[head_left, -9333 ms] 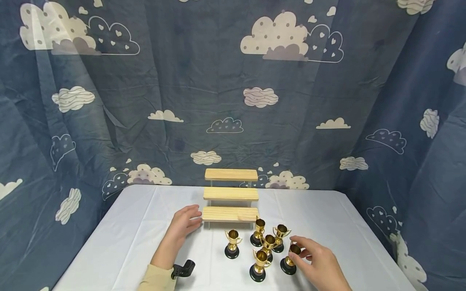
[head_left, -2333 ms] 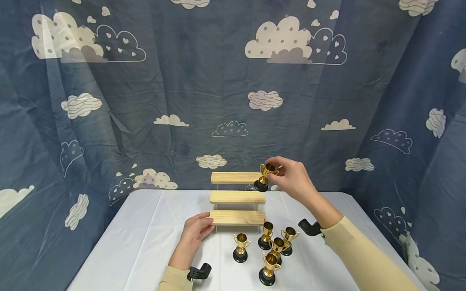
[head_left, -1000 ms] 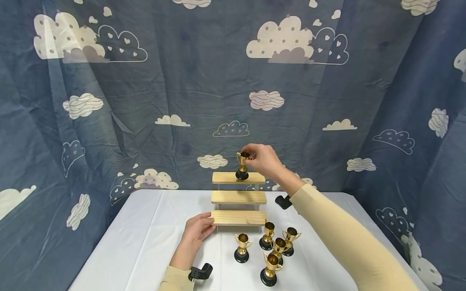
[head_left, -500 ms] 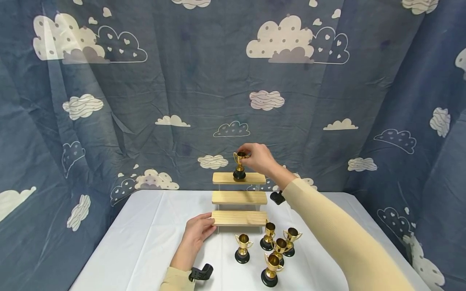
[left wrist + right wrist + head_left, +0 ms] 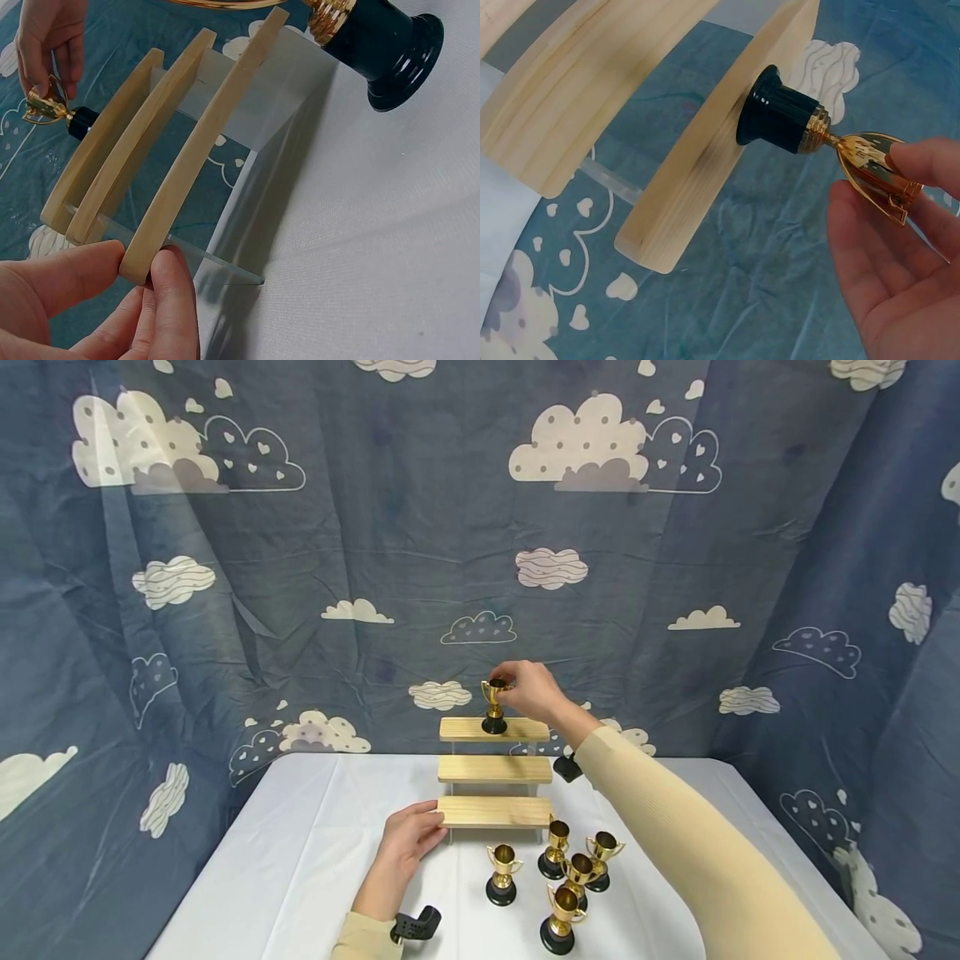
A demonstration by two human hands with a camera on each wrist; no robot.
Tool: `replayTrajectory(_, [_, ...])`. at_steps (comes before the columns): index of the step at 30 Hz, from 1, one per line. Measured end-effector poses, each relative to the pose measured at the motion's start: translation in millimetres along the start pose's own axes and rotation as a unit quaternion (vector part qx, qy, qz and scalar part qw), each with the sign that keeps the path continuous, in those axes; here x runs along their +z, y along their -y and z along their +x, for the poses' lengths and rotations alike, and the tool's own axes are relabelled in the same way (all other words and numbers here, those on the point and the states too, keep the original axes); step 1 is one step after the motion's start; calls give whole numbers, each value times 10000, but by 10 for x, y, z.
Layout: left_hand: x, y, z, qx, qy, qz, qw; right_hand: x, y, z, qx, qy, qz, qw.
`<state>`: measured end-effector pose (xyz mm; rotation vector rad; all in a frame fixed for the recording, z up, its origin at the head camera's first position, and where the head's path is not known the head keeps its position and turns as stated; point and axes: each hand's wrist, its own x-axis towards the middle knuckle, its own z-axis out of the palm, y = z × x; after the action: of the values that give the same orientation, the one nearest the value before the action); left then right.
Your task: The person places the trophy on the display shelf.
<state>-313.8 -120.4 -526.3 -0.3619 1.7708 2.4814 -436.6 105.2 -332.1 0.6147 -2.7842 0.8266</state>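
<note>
My right hand point(image 5: 534, 691) pinches a small gold trophy cup point(image 5: 493, 724) with a black base by its bowl, thumb on one side and fingers on the other. The trophy is upright at the middle of the top board point(image 5: 457, 729) of a three-tier wooden display stand. In the right wrist view its black base point(image 5: 780, 116) meets the board's face. My left hand point(image 5: 408, 842) pinches the left end of the lowest board point(image 5: 495, 812); in the left wrist view the thumb and fingers point(image 5: 174, 300) clasp that end from both sides.
Several matching trophies stand on the white tablecloth point(image 5: 300, 860): one point(image 5: 502, 877) in front of the stand, the others in a cluster point(image 5: 577, 881) to its right, under the right forearm. Clear side supports point(image 5: 217, 262) carry the boards. A blue cloud-patterned curtain point(image 5: 420, 527) hangs behind.
The right hand has lifted the trophy from the table's right side, carried it up and left, and lowered it onto the top board. The left hand has come to grip the lowest board.
</note>
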Motion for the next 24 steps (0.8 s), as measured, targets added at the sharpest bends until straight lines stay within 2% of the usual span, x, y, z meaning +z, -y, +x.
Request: replayTrajectory(24, [4,-9,-18,31,62,1,10000,13,0,-25,-126,146,-101,9998])
